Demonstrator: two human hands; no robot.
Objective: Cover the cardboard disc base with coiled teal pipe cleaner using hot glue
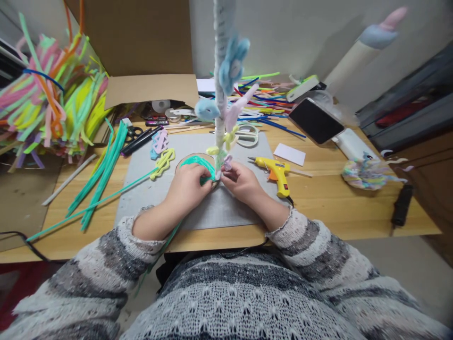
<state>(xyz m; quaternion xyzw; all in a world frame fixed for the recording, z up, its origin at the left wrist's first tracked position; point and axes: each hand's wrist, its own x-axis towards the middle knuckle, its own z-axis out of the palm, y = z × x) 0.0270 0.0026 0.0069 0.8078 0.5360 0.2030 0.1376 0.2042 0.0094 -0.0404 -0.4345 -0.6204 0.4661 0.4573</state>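
My left hand (193, 184) is closed, thumb and finger pinched on a green pipe cleaner (193, 161) that lies in curved rows on a round base (178, 163). The strand's tail runs under my left wrist toward the table's front edge. From the base rises an upright white fuzzy post (219, 125), bearing a blue flower (232, 65), a blue bird-like shape (207, 109), a pale pink piece (238, 109) and small yellow pieces (230, 138). My right hand (243, 183) is closed at the post's foot, beside a small purple flower (227, 163); what its fingertips grip is hidden.
A grey mat (141, 189) lies beneath. At right are a yellow glue gun (274, 171), scissors (247, 136), a white card (289, 154) and a phone (316, 120). Green pipe cleaners (102, 179), markers (141, 140) and a large coloured bundle (53, 94) are at left.
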